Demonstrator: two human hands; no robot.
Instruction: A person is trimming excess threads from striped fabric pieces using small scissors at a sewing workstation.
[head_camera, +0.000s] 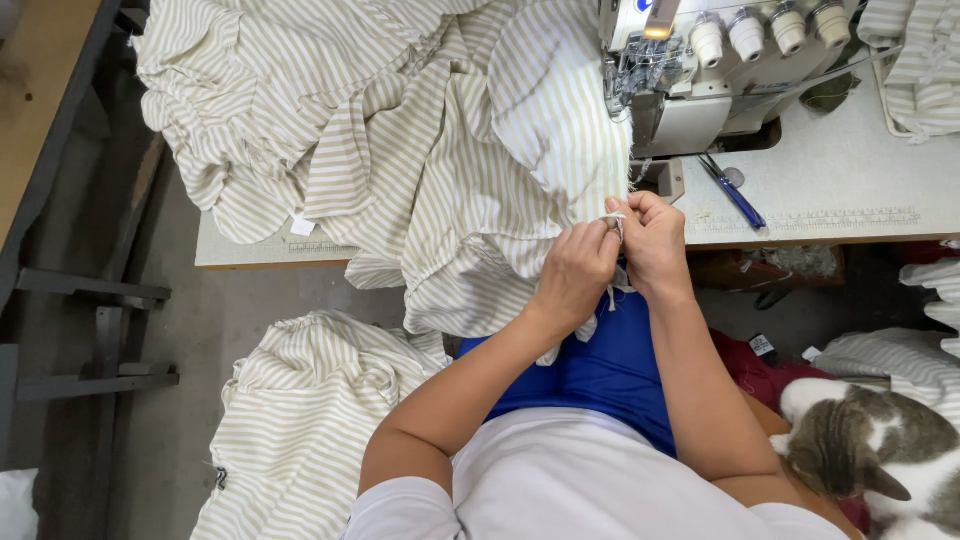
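Note:
A large cream fabric with pale green stripes (450, 150) lies heaped over the sewing table and hangs off its front edge. My left hand (575, 275) and my right hand (650, 240) are close together at the table's front edge, both pinching a small white strip at the fabric's edge (614, 218). The fingers of both hands are closed on it. The sewing machine's (700, 70) needle area sits just above my hands.
Blue-handled scissors (735, 195) lie on the white table (850, 170) right of the machine. Several thread cones top the machine. More striped fabric (300, 420) is piled on the floor at left. A grey and white cat (880, 450) lies at lower right.

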